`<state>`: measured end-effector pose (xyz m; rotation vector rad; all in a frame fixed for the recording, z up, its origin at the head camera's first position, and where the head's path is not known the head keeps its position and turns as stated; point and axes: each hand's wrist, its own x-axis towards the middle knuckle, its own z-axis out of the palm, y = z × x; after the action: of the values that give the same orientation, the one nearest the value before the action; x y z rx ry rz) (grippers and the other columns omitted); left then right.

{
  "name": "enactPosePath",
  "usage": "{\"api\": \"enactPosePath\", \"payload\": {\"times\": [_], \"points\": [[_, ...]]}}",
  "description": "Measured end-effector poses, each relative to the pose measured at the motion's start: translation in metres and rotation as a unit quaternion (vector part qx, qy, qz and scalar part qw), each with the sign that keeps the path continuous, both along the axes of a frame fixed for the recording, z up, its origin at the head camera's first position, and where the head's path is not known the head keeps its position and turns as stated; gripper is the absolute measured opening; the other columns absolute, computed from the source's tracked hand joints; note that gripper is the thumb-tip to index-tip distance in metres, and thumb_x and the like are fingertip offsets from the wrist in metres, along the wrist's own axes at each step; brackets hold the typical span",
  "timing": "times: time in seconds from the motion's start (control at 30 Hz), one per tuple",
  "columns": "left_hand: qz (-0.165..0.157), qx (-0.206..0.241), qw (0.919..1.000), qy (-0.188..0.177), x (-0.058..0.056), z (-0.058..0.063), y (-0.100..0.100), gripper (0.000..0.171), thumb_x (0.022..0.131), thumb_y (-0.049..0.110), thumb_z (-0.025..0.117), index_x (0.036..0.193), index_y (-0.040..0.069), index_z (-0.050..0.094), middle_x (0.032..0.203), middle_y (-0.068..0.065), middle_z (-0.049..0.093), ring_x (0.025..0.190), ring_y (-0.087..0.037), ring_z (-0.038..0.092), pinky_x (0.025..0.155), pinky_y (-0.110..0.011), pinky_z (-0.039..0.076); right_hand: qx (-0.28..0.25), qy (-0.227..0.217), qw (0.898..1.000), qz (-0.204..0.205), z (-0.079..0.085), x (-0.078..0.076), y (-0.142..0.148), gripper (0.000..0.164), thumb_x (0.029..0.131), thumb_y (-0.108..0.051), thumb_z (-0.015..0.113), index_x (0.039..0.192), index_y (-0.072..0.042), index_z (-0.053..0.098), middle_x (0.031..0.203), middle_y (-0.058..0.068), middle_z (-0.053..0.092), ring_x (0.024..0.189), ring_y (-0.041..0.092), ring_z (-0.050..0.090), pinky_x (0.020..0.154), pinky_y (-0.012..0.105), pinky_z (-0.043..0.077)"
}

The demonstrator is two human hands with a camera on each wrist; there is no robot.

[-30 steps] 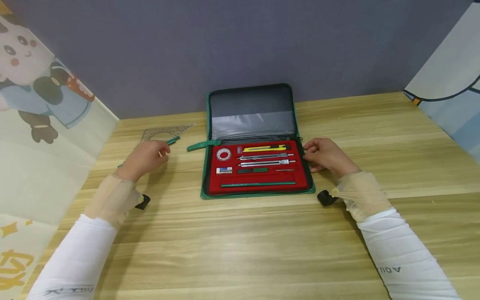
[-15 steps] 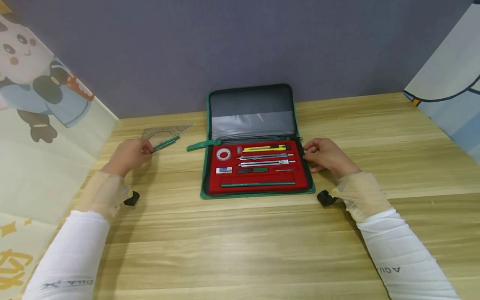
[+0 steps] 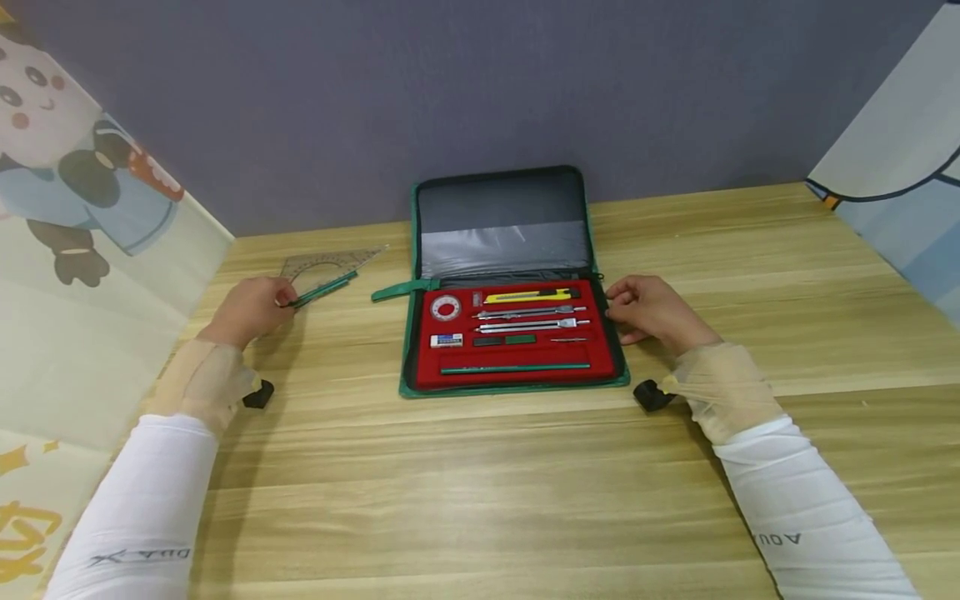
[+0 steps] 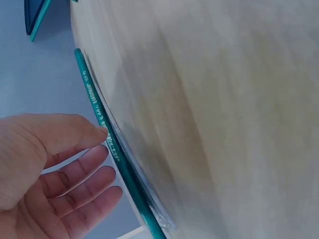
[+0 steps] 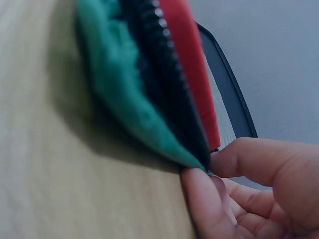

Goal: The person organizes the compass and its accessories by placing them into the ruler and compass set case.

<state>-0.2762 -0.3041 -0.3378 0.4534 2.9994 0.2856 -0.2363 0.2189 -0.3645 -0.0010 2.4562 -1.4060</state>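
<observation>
Pale wood forms the table, with a grey wall behind. Near that wall the green case stands open, its lid tilted up, its red tray facing upward. Left of it lies a clear set square. The left hand is beside this, thumb tip at a green pencil on the table, the other visible fingers loosely bent; whether they pinch it I cannot tell. The right hand pinches the case's right edge between thumb and finger. Set in the tray: two silver compasses, a yellow knife, an eraser.
</observation>
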Motion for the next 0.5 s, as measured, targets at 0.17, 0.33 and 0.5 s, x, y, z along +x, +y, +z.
{"api": "enactPosePath", "payload": {"times": [0.17, 0.33, 0.5], "points": [[0.005, 0.007, 0.9999, -0.011, -0.0019, -0.0022, -0.0020, 0.019, 0.079, 0.003, 0.059, 0.097, -0.005, 0.056, 0.092, -0.022, 0.058, 0.086, -0.036, 0.053, 0.076, -0.050, 0.042, -0.003, -0.001, 1.000, 0.000, 0.0001, 0.0000, 0.0006, 0.034, 0.087, -0.004, 0.051, 0.117, 0.007, 0.041, 0.092, 0.012, 0.043, 0.075, 0.017, 0.051, 0.058, 0.032, 0.053], [-0.002, 0.008, 0.9999, -0.014, -0.0036, -0.0036, -0.0040, 0.021, 0.077, 0.003, 0.058, 0.097, -0.004, 0.055, 0.091, -0.021, 0.056, 0.085, -0.035, 0.052, 0.075, -0.049, 0.041, -0.001, -0.004, 1.000, -0.001, -0.0001, -0.0002, 0.0007, 0.034, 0.087, -0.004, 0.052, 0.118, 0.007, 0.041, 0.093, 0.012, 0.043, 0.075, 0.017, 0.051, 0.058, 0.032, 0.053], [-0.012, -0.002, 0.9999, -0.004, -0.0050, -0.0058, -0.0053, 0.021, 0.076, 0.002, 0.059, 0.096, -0.005, 0.055, 0.089, -0.020, 0.056, 0.084, -0.034, 0.053, 0.074, -0.049, 0.042, -0.002, -0.003, 1.000, 0.000, -0.0001, 0.0001, 0.0004, 0.035, 0.087, -0.005, 0.052, 0.119, 0.007, 0.041, 0.094, 0.012, 0.043, 0.076, 0.018, 0.051, 0.058, 0.032, 0.053]]}}
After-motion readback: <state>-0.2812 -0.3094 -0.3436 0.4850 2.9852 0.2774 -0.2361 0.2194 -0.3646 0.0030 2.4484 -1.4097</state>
